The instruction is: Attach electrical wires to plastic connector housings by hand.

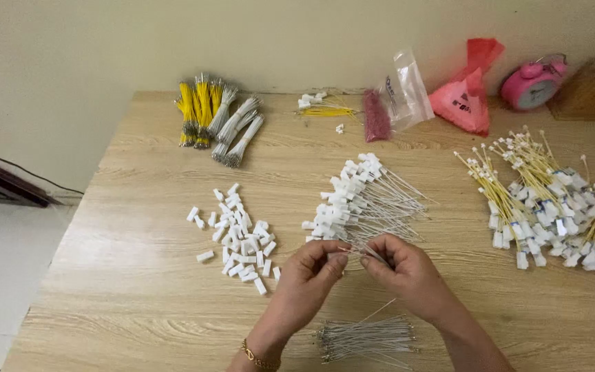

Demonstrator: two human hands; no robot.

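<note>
My left hand (309, 277) and my right hand (405, 270) meet at the near middle of the wooden table (139, 303). Between their fingertips they pinch a thin white wire (368, 255) and a small white connector; the connector is mostly hidden by my fingers. Just beyond my hands lies a heap of white wires with white connectors fitted (363, 200). A pile of loose white connectors (239, 238) sits to the left. Under my wrists rests a bundle of bare white wires (366, 339).
Bundles of yellow and white wires (215, 120) lie at the back left. Yellow wires with white connectors (542, 203) are heaped at the right. At the back stand a clear bag (408, 89), a red bag (466, 96) and a pink alarm clock (533, 83).
</note>
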